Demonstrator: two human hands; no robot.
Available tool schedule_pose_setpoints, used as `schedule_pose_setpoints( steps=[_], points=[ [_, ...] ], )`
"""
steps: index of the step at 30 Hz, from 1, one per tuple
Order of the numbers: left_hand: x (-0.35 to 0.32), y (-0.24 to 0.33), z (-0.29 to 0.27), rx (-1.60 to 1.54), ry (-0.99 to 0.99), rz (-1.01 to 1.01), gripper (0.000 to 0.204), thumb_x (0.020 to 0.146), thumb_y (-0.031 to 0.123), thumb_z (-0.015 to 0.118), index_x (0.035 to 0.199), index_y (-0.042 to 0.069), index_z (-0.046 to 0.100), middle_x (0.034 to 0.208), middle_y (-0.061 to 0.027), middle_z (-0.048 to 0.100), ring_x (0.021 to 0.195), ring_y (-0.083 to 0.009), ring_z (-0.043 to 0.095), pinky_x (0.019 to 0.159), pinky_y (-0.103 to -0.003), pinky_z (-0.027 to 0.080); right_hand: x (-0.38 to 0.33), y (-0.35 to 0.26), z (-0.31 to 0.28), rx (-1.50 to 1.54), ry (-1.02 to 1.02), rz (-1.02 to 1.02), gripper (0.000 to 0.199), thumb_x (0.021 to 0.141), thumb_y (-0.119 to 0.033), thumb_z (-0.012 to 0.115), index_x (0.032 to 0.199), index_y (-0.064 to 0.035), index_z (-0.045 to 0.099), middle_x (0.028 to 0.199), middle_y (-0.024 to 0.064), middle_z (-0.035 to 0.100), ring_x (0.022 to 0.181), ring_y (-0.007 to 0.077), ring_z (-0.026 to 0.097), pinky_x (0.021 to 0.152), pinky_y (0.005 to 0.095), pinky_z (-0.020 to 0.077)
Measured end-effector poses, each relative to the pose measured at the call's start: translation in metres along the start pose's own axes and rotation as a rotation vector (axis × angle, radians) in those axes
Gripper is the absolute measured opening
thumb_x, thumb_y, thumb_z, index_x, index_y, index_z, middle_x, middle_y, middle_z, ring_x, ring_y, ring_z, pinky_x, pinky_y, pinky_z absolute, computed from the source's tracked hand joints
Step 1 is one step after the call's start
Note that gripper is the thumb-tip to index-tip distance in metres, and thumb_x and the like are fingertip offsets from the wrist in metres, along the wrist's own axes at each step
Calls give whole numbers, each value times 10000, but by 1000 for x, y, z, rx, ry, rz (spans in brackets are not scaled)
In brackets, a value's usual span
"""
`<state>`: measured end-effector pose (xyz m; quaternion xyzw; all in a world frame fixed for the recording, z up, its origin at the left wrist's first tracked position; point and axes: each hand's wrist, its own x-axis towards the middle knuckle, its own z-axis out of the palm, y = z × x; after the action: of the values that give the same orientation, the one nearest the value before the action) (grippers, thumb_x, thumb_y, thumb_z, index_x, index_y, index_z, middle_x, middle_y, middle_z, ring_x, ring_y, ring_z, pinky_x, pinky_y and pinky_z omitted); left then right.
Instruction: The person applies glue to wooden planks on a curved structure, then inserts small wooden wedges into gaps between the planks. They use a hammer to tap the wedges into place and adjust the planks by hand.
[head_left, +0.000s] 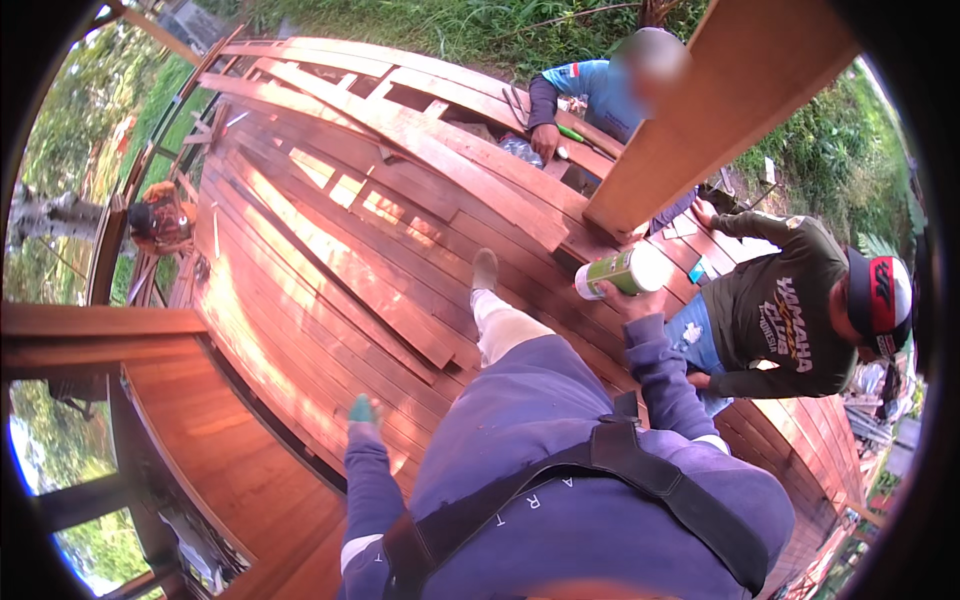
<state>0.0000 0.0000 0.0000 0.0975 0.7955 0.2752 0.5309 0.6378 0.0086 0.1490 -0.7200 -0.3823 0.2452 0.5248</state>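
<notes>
My right hand is closed around a white and green cylindrical container, tilted over the deck to my right. A pale round end of the container faces up and right. At lower left, my left hand hangs low above the wooden boards, closed on a small dark green piece whose kind I cannot make out. Beneath both hands lies a reddish wooden deck.
Loose long planks lie across the deck. A thick wooden post rises near my right hand. One person in a blue shirt is beyond the deck edge; another in a dark shirt is at right. A low wooden ledge stands at left.
</notes>
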Motion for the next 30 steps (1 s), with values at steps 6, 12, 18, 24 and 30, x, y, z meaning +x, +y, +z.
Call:
schedule_pose_setpoints(
  steps=[6,12,18,24,30],
  points=[
    [30,104,144,1202,-320,219,463,927,458,524,1212,125,671,1171,-185,674,1107,-354,641,903,-456,488,113,-29,104,-38,122,78,718,675,-252,953,1254,-1,610,1105,119,737,996,232,722,902,363,583],
    [65,295,214,1138,-219,335,585,908,523,508,1270,95,675,1221,-236,691,1176,-406,642,1021,-445,476,178,-60,137,227,57,82,601,717,-152,923,1219,2,630,1111,110,740,994,205,721,864,366,601],
    [145,428,304,1220,-221,555,483,938,470,521,1182,97,707,1164,-211,712,1118,-376,671,980,-431,498,177,-45,180,183,283,337,605,706,-92,930,1223,23,637,1110,124,729,990,204,712,848,332,595],
    [221,516,523,1181,-677,480,478,981,442,552,1235,64,697,1073,-112,746,1008,-223,701,873,-345,529,171,-29,235,192,520,591,699,692,-48,922,1296,26,578,1188,139,680,1055,235,683,939,380,566],
    [269,569,753,1197,-986,72,433,991,382,576,1319,104,631,1206,-79,713,1073,-198,692,925,-364,551,167,-39,308,103,716,824,751,720,16,873,1377,37,508,1263,165,631,1118,268,652,979,396,551]
  ],
)
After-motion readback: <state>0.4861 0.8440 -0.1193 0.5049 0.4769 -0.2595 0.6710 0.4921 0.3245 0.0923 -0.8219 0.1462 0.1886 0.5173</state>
